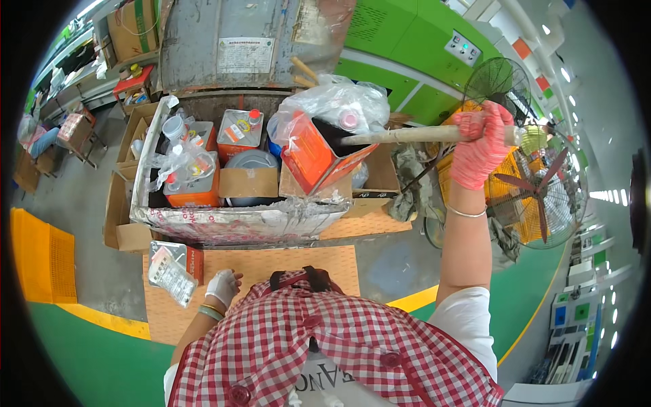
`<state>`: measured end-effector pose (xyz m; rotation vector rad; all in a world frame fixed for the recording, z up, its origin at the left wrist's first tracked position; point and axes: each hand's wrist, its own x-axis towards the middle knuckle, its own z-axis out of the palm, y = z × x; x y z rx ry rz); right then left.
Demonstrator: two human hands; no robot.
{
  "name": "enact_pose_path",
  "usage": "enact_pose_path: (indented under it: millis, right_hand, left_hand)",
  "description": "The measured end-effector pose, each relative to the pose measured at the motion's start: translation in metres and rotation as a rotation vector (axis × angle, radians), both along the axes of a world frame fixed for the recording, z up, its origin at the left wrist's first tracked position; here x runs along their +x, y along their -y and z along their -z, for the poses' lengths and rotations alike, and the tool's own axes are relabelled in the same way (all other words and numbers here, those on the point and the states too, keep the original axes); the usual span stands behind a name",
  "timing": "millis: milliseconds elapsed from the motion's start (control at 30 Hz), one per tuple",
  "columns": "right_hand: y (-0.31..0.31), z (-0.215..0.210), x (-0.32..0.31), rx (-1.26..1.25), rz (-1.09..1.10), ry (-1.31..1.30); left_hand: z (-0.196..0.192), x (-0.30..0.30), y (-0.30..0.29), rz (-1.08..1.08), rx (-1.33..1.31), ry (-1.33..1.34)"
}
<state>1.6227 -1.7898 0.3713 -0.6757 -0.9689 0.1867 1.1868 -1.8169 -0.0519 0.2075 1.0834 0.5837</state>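
My right hand (483, 144), in a red-and-white knit glove, is raised at the right and closed round one end of a long pale stick (413, 134). The stick runs left, almost level, and its far end reaches into the dark opening of a tilted orange tin (308, 157). A clear plastic bag (332, 102) lies against the tin's back. Low on the left, my left hand (224, 287) wears a white glove with bare fingertips. Its fingers are loosely bent, with nothing visible in them. Close by stands another tin (195, 263) with a white printed packet (172, 277) on top.
A worn, stained bin (237, 227) holds several orange tins (241, 130), a grey round container (251, 169) and plastic wrap. Its lid (196, 47) stands up behind. Cardboard boxes flank it. A fan (539, 190) stands right, a green machine (407, 41) behind, a yellow crate (44, 258) left.
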Motion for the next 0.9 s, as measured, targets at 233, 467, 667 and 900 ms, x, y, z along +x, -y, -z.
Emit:
enact_pose_path:
  millis: [233, 467, 667, 900]
  right_hand:
    - [0.031, -0.032, 0.045, 0.048, -0.087, 0.003]
    - [0.052, -0.051, 0.097, 0.027, -0.140, -0.101]
    - [0.059, -0.021, 0.138, 0.049, 0.069, -0.273]
    - [0.065, 0.057, 0.204, 0.030, 0.180, -0.501]
  left_hand:
    - [0.011, 0.035, 0.021, -0.061, 0.001, -0.026]
    - [0.047, 0.066, 0.077, -0.065, 0.002, 0.128]
    - [0.064, 0.076, 0.092, -0.092, -0.102, 0.113]
    - [0.070, 0.067, 0.102, -0.008, 0.093, -0.209]
